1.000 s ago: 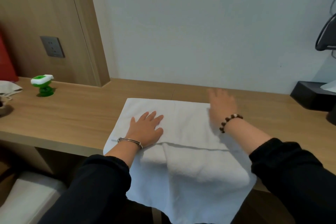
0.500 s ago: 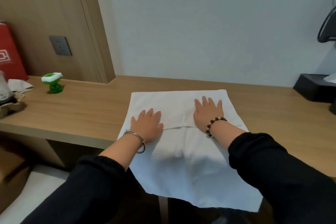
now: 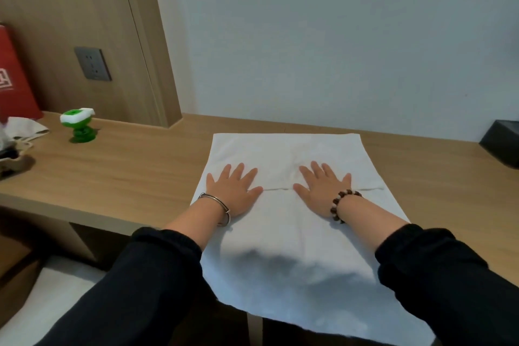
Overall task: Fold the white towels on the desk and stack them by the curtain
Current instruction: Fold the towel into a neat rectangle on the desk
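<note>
Both hands are spread flat, palms down and fingers straight, gripping nothing. My left hand (image 3: 234,191) and my right hand (image 3: 323,192) press side by side on the white towel (image 3: 280,149), along a fold edge that runs across it. Nearest me, the towel's loose end hangs over the front edge of the desk (image 3: 126,166), between my black sleeves. A metal bangle (image 3: 220,205) sits on my left wrist, a beaded bracelet (image 3: 341,202) on my right. Beyond my fingertips the towel lies smooth, its far edge near the wall. Farther left on the desk stands a small green and white object (image 3: 78,126), with a red bag (image 3: 14,78) behind it. A black box (image 3: 502,143) sits at the far right.
</note>
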`<state>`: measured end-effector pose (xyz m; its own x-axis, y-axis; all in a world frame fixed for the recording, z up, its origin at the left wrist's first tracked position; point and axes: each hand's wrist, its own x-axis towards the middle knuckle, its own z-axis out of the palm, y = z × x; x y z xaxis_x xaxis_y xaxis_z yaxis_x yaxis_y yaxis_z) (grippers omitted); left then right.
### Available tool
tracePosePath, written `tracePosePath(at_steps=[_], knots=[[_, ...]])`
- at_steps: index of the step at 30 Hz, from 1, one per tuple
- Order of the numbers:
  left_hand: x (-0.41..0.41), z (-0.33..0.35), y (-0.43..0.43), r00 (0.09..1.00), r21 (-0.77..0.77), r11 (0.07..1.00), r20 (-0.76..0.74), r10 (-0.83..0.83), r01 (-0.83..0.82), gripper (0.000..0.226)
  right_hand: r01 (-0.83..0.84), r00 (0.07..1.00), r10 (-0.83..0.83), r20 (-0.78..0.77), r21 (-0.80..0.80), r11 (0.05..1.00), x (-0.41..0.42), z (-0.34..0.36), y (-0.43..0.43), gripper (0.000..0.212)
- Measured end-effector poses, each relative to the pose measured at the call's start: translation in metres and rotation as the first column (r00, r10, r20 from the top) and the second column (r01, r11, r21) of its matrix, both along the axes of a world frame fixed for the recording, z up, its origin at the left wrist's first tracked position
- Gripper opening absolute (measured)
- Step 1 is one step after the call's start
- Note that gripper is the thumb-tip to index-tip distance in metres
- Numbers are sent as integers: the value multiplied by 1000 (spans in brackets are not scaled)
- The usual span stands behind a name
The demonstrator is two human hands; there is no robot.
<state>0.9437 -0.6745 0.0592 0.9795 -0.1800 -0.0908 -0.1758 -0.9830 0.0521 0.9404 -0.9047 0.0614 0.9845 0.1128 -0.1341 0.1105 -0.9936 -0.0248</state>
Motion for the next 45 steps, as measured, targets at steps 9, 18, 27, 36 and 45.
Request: tracePosePath(at_steps=[9, 18, 27, 36, 45], knots=[[93, 3, -2, 998, -24, 1000, -57, -10, 8, 69, 44, 999, -44, -26, 18, 999, 78, 2, -9, 70], [112, 30, -2, 946, 306, 915, 101, -307, 264, 34, -51, 989, 28, 144, 157, 986, 97, 9, -26, 56], [114, 56, 1, 951, 383, 874, -42, -306, 299, 48, -119, 991, 123, 52, -77, 990, 89, 37, -47, 51], [111, 33, 9, 975, 161, 986, 204, -83, 50, 31, 174, 952, -177, 249, 36, 984, 87, 20, -59, 27], [91, 75, 4, 827, -123, 992, 554, 97, -34, 39, 107, 722, -341, 603, 389, 915, 73, 60, -47, 44]])
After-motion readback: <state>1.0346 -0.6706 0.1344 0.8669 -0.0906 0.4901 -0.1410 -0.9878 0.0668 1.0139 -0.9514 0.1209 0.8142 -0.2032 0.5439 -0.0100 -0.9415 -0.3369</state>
